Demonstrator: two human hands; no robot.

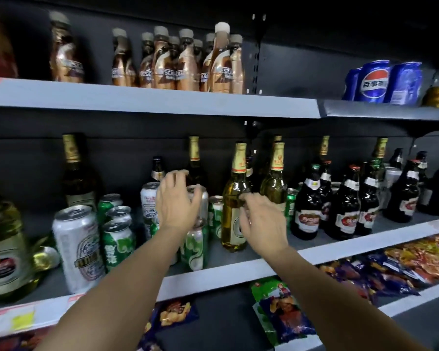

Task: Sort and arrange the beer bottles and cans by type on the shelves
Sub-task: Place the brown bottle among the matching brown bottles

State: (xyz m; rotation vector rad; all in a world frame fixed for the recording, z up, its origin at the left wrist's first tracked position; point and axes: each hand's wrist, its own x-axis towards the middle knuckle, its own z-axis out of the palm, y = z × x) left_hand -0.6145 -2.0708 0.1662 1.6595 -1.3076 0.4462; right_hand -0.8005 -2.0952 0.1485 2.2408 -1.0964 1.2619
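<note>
Two hands up at the middle shelf, centre of frame, and I read the sorting as partly done at best. Left hand hovers with fingers spread over a silver can; I cannot tell whether they touch it, and nothing is gripped. Right hand is at the shoulder of a clear gold-foil bottle, fingers curled toward the glass; whether they have closed on it I cannot tell from this angle. Right of frame looks closest to finished: dark brown bottles with red labels stand grouped together, though gold-foil necks poke up behind them. Centre and left of frame remain mixed: green cans stand beside a large white can, another white can sits further back, a green can stands right under my left wrist, and tall gold-foil bottles are scattered singly along the back. At the lower left one bottle lies on its side next to a big clear bottle. My judgement: cans still need separating by colour, gold-foil bottles gathering into one run, and the fallen one setting upright. Upper shelf with coffee bottles and blue cola cans looks outside the job.
</note>
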